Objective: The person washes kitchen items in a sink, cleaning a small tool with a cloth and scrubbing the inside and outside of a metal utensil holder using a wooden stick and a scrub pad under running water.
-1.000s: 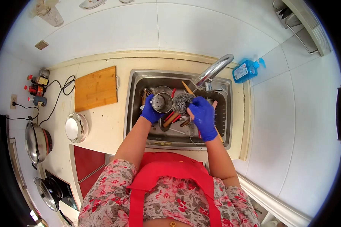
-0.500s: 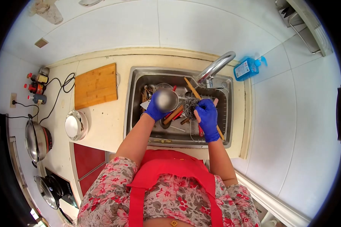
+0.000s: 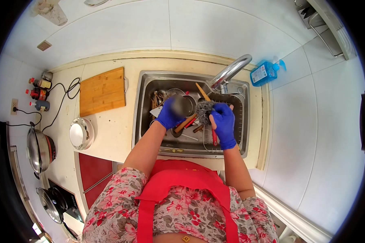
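Both my hands wear blue gloves over the sink. My left hand is closed around a round metal bowl, whose inside is blurred and tilted toward the right. In my right hand is a grey steel wool scrubber, pinched by the fingers just right of the bowl and apart from it. A bare fingertip shows at the glove's edge. Beneath my hands lie wooden-handled utensils, a wooden stick and a red-handled tool, partly hidden.
A chrome faucet arches over the sink's back right corner, beside a blue soap bottle. Left of the sink are a wooden cutting board and an upturned metal bowl. A wire rack sits inside the sink's right side.
The bowl has turned in my left hand, its opening now facing more to the right. My right hand and the scrubber have risen slightly toward the back of the sink.
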The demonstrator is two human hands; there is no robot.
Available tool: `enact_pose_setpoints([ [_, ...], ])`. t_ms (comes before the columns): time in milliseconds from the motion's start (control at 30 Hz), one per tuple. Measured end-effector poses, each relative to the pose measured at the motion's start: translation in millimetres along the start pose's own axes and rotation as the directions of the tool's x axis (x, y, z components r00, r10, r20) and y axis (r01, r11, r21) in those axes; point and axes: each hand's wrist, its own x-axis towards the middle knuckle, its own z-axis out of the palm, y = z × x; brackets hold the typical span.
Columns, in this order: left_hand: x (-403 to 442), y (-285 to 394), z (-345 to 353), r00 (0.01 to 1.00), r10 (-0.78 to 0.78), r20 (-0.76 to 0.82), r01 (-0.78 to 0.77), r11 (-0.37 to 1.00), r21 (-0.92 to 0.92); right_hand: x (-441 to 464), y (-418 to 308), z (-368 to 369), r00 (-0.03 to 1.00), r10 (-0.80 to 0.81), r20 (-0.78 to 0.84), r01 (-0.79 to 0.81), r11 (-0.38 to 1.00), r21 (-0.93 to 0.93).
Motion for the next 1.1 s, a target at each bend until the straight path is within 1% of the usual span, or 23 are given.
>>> enact_pose_setpoints([
  [67,5,-1,7,1.0,0.001,0.022,-0.001,1.0,-0.001,3,-1,9,0.994,-0.105,-0.023,0.105,0.994,0.015],
  [100,14,0,18,0.986,-0.058,-0.154,0.015,0.964,-0.267,3,-3,14,0.994,-0.104,-0.024,0.104,0.994,0.015],
  [167,21,-22,30,0.941,-0.159,-0.298,-0.017,0.859,-0.512,3,-10,26,0.956,-0.224,0.19,0.242,0.967,-0.076],
  [200,23,-48,37,0.933,-0.082,-0.351,-0.09,0.89,-0.447,1,-8,34,0.957,-0.221,0.187,0.239,0.968,-0.077],
  [233,23,-42,35,0.927,-0.107,-0.359,-0.084,0.875,-0.477,-1,-3,43,0.899,-0.2,0.389,0.252,0.964,-0.086],
  [267,23,-35,35,0.921,-0.132,-0.368,-0.08,0.859,-0.506,-3,4,51,0.795,-0.172,0.582,0.271,0.959,-0.086],
  [300,23,-29,34,0.913,-0.156,-0.376,-0.077,0.841,-0.536,-6,10,57,0.797,-0.173,0.579,0.272,0.958,-0.088],
  [333,22,1,22,0.932,-0.13,-0.337,-0.067,0.855,-0.515,-5,17,63,0.776,-0.301,0.555,0.386,0.922,-0.039],
  [400,15,19,15,0.937,-0.273,-0.218,0.073,0.763,-0.643,-12,40,82,0.742,-0.416,0.526,0.483,0.876,0.011],
  [467,9,0,18,0.931,-0.35,-0.1,0.16,0.64,-0.751,-18,71,106,0.687,-0.228,0.69,0.171,0.974,0.151],
  [500,8,-24,21,0.969,-0.231,-0.084,0.104,0.698,-0.709,-14,78,114,0.684,-0.176,0.708,0.071,0.982,0.176],
  [533,8,-47,24,0.992,-0.107,-0.067,0.035,0.741,-0.67,-9,78,130,0.727,-0.121,0.676,-0.028,0.978,0.205],
  [633,16,-38,27,0.992,0.013,-0.128,-0.075,0.866,-0.495,-5,72,152,0.845,-0.017,0.535,-0.203,0.915,0.349],
  [667,15,8,26,0.97,-0.214,-0.113,0.099,0.778,-0.62,-7,72,154,0.858,0.01,0.514,-0.246,0.886,0.393],
  [700,16,57,23,0.903,-0.424,-0.069,0.244,0.64,-0.728,-9,71,150,0.862,0.021,0.506,-0.277,0.855,0.437],
  [767,11,64,23,0.788,-0.616,0.01,0.367,0.456,-0.811,-12,71,142,0.863,0.03,0.505,-0.329,0.79,0.516],
  [833,5,23,30,0.762,-0.64,0.099,0.12,-0.011,-0.993,-18,67,132,0.865,-0.002,0.502,-0.341,0.732,0.59],
  [900,6,19,29,0.775,-0.626,0.089,0.131,0.022,-0.991,-17,63,126,0.866,-0.004,0.5,-0.364,0.681,0.636],
  [967,-1,31,26,0.755,-0.643,0.127,0.089,-0.091,-0.992,-13,54,119,0.854,-0.002,0.52,-0.387,0.664,0.639],
  [1000,-3,37,24,0.752,-0.647,0.124,0.086,-0.091,-0.992,-10,50,114,0.848,0.003,0.53,-0.398,0.663,0.633],
  [1033,-2,41,23,0.748,-0.651,0.127,0.102,-0.077,-0.992,-10,61,113,0.826,-0.152,0.543,-0.109,0.902,0.418],
  [1067,-1,48,21,0.745,-0.654,0.132,0.12,-0.063,-0.991,-9,70,114,0.754,-0.28,0.594,0.233,0.96,0.156],
  [1100,1,55,18,0.745,-0.653,0.134,0.122,-0.064,-0.99,-7,73,127,0.755,-0.278,0.593,0.232,0.96,0.155],
])
